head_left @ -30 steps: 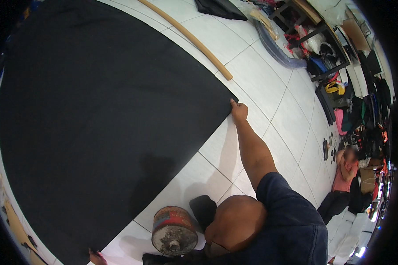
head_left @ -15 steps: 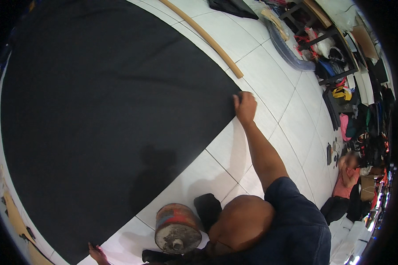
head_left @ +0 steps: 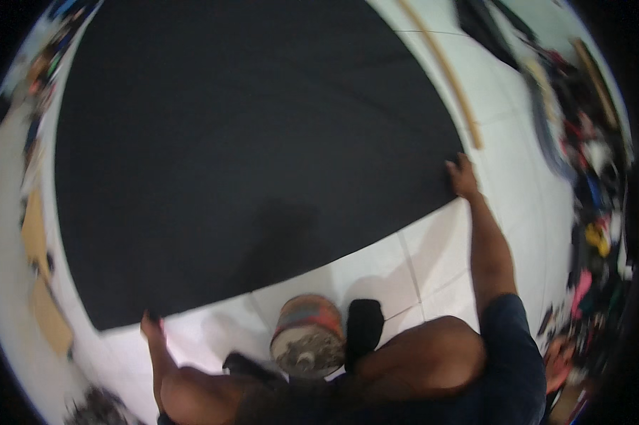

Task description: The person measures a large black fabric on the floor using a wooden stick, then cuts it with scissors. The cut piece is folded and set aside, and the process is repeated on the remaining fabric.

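A large black cloth point(head_left: 256, 142) lies spread over the white tiled floor, with faint creases and a shadow across its near part. At its near right corner, my right hand point(head_left: 462, 178) is closed on the edge, thumb on the near side of the fingers. Close to the near left corner my left hand point(head_left: 151, 329) grips the front edge; motion blur softens its fingertips. Between my bent knees stands a worn reddish cylinder point(head_left: 308, 326) with a grey, crusted top and a knob in its middle.
A long tan tube or strip point(head_left: 447, 74) lies along the cloth's right side. Brown board pieces point(head_left: 49, 312) rest at the left. Along the right wall, mixed goods include a yellow item point(head_left: 598, 239) and a pink one point(head_left: 581, 292). A person point(head_left: 559, 363) sits at the lower right.
My view has turned, so the cloth's near edge runs more level. My left hand and left knee show more fully. Both hands stay at the cloth's near edge.
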A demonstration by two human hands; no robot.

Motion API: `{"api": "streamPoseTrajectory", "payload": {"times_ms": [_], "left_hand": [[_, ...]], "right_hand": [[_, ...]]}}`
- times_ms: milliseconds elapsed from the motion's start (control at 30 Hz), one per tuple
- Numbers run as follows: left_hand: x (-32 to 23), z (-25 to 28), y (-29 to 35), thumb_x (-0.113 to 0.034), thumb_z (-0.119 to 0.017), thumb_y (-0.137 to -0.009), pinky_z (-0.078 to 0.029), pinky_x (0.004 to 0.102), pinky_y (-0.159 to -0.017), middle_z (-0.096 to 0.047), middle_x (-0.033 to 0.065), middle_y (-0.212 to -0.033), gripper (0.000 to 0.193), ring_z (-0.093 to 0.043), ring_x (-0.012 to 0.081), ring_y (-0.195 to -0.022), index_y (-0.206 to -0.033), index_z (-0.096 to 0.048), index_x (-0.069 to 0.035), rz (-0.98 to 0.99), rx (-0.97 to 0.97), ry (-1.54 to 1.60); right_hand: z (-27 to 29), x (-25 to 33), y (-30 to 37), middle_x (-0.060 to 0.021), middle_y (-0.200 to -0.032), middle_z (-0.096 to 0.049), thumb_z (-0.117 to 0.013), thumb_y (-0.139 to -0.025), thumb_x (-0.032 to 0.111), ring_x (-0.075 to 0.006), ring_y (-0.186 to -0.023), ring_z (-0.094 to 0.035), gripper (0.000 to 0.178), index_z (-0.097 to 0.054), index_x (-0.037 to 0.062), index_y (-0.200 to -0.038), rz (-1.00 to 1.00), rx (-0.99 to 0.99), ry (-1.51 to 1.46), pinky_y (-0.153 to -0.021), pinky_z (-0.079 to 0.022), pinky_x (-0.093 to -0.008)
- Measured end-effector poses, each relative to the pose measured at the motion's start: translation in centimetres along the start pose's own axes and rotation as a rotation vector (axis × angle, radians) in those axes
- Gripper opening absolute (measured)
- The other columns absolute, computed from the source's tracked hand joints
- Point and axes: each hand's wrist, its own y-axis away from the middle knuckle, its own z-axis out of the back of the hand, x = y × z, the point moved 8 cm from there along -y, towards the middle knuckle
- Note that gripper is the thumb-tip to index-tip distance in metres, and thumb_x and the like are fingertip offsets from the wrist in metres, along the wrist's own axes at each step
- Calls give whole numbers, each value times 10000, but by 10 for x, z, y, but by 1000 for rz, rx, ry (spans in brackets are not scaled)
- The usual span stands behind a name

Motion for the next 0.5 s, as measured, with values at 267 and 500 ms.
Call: {"api": "streamPoseTrajectory", "payload": {"times_ms": [267, 500], "left_hand": [[-30, 34, 51, -355, -670, -976, -387, 246, -404, -592, 62, -637, 352, -542, 126, -484, -826, -594, -45, 171, -360, 141], [-25, 12, 57, -211, -670, -974, -382, 252, -390, -576, 52, -667, 257, -553, 135, -487, -816, -577, -31, 135, -351, 133]], "right_hand": [[-25, 259, 185, -200, -1472, -494, -693, -917, 159, -381, -1342, -496, 449, -595, 66, -1346, 707, -20, -27, -1103, -397, -506], [-60, 323, 285, -192, -1526, -427, -673, -949, 325, -381, -1441, -377, 514, -570, 142, -1418, 868, 220, 112, -1162, -293, -560]]}}
